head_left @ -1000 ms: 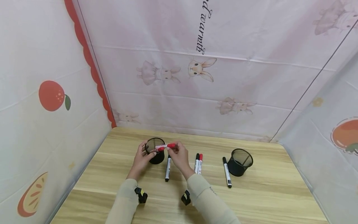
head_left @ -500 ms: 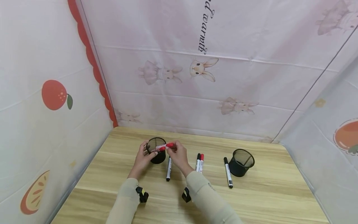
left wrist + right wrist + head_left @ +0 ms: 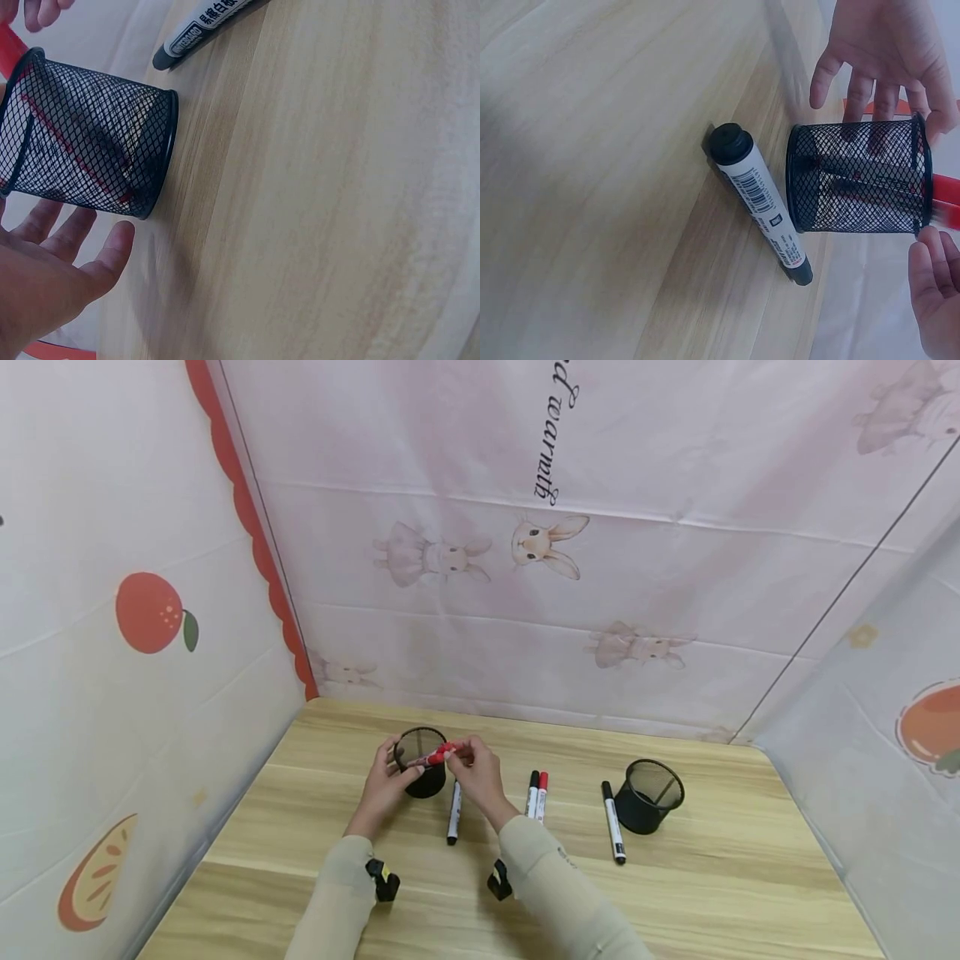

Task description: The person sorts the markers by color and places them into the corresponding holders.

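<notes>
My left hand (image 3: pixel 381 792) holds a black mesh pen holder (image 3: pixel 426 783), thumb at its rim and fingers along its far side. A red-capped marker (image 3: pixel 434 760) leans inside that holder. My right hand (image 3: pixel 482 778) pinches a second red-capped marker (image 3: pixel 450 747) by its cap end, its body inside the holder. In the right wrist view, both red caps (image 3: pixel 946 189) stick out past the rim, one of them blurred. Just right of the holder a black-capped whiteboard marker (image 3: pixel 454 814) lies on the wooden table (image 3: pixel 300 860).
Right of my right hand, a black marker (image 3: pixel 532 793) and a red marker (image 3: pixel 542 797) lie side by side, partly hidden by the sleeve. Farther right, another black marker (image 3: pixel 613 827) lies beside a second mesh holder (image 3: pixel 639 814). Printed cloth walls (image 3: pixel 480 635) border the table.
The red marker in my right hand has slid left and down into the mesh holder, so less of it shows. My left hand stays at the holder. The view has shifted slightly.
</notes>
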`<action>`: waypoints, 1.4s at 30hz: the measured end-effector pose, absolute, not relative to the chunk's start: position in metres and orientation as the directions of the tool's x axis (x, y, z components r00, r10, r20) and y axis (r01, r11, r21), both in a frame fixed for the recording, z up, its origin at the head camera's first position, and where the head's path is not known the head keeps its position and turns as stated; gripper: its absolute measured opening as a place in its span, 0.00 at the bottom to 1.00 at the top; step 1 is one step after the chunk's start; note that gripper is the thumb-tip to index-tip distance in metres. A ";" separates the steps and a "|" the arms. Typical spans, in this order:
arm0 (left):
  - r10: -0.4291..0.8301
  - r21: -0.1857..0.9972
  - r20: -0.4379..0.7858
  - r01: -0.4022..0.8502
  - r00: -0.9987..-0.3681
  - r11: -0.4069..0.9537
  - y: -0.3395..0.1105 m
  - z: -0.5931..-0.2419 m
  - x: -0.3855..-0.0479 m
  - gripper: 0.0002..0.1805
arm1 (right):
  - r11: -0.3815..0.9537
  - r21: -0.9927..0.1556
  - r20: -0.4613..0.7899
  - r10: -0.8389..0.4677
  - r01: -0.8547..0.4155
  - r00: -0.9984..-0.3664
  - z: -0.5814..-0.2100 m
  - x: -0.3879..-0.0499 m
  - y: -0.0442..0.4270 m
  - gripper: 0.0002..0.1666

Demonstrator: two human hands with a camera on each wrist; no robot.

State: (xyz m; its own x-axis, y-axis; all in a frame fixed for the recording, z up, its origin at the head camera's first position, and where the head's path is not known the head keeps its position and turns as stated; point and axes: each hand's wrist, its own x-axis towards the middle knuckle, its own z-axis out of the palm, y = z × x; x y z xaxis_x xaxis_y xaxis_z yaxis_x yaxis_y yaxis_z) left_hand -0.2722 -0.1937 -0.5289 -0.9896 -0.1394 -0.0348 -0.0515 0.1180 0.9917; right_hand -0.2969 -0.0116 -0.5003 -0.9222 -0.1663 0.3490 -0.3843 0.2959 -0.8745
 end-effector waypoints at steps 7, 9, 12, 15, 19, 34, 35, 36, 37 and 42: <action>-0.145 0.991 -0.045 -0.063 -0.988 0.119 -0.193 -0.530 -0.272 0.40 | 0.292 -0.876 0.350 -0.159 -0.383 -0.923 -0.500 -0.296 -0.012 0.08; -0.147 0.991 -0.045 -0.062 -0.988 0.117 -0.193 -0.530 -0.272 0.40 | 0.289 -0.877 0.352 -0.157 -0.383 -0.923 -0.500 -0.296 -0.011 0.08; -0.144 0.992 -0.041 -0.058 -0.989 0.116 -0.193 -0.530 -0.272 0.40 | 0.276 -0.881 0.354 -0.154 -0.384 -0.922 -0.500 -0.295 -0.011 0.09; -0.138 0.992 -0.041 -0.057 -0.990 0.115 -0.193 -0.530 -0.272 0.40 | 0.258 -0.892 0.345 -0.145 -0.372 -0.927 -0.500 -0.293 -0.010 0.09; -0.136 0.992 -0.037 -0.053 -0.990 0.117 -0.192 -0.530 -0.272 0.41 | 0.247 -0.916 0.291 -0.135 -0.317 -0.947 -0.499 -0.290 -0.007 0.10; -0.140 0.994 -0.038 -0.052 -0.989 0.096 -0.191 -0.527 -0.272 0.40 | 0.490 -0.841 0.017 -0.401 -0.230 -0.916 -0.466 -0.279 0.019 0.21; -0.140 0.994 -0.039 -0.053 -0.989 0.097 -0.191 -0.527 -0.272 0.40 | 0.524 -0.816 0.002 -0.420 -0.244 -0.908 -0.465 -0.279 0.021 0.23; -0.139 0.994 -0.040 -0.054 -0.989 0.099 -0.191 -0.527 -0.272 0.40 | 0.566 -0.780 -0.012 -0.440 -0.267 -0.898 -0.463 -0.278 0.022 0.25; -0.138 0.993 -0.043 -0.057 -0.989 0.101 -0.191 -0.527 -0.271 0.40 | 0.607 -0.738 -0.025 -0.462 -0.295 -0.886 -0.462 -0.278 0.024 0.27; -0.135 0.993 -0.045 -0.059 -0.990 0.100 -0.193 -0.528 -0.270 0.40 | 0.752 -0.503 -0.076 -0.530 -0.427 -0.844 -0.458 -0.274 0.030 0.30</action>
State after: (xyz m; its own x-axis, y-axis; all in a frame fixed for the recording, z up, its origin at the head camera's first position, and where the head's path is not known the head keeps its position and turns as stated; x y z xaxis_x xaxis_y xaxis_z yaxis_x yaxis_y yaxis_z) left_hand -0.2705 -0.1925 -0.5279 -0.9898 -0.1349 -0.0453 -0.0591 0.0996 0.9933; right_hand -0.2742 0.0302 -0.4579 -0.8444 -0.5304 -0.0757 -0.4270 0.7515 -0.5028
